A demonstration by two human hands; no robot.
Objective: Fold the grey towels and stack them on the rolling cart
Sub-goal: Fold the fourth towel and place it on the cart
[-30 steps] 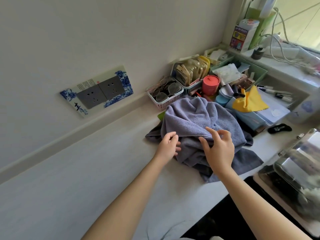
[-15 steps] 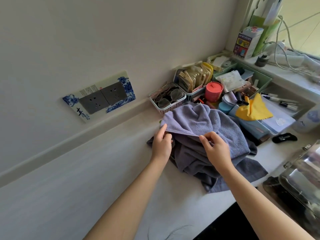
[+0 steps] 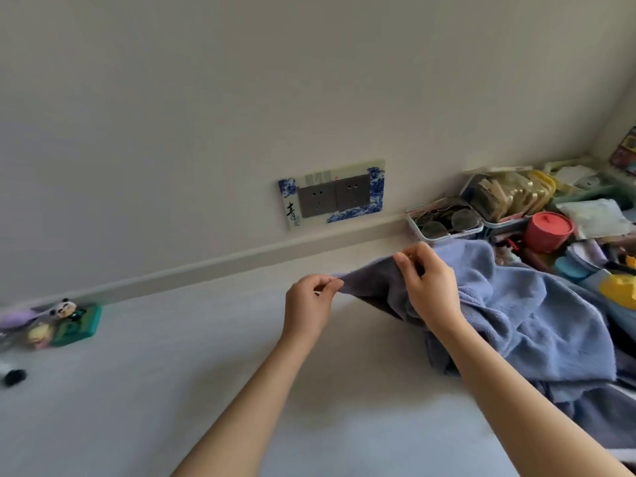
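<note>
A crumpled grey-blue towel (image 3: 537, 321) lies heaped on the white counter (image 3: 172, 390) at the right. My left hand (image 3: 309, 304) pinches a corner of its top edge and holds it lifted off the counter. My right hand (image 3: 430, 287) pinches the same edge a little further right, and the cloth is stretched between the two hands. More grey towel (image 3: 602, 418) lies bunched under and behind the raised part. No rolling cart is in view.
A wall runs along the back with a blue-patterned socket plate (image 3: 332, 194). Baskets of glasses (image 3: 444, 222), a red lidded cup (image 3: 547, 232) and clutter crowd the right corner. A green box with small figures (image 3: 69, 325) sits far left, a black item (image 3: 13, 376) nearby.
Both hands took hold of the towel's edge and drew it up and left, away from the heap. The view swung left, so the clutter now sits at the far right.
</note>
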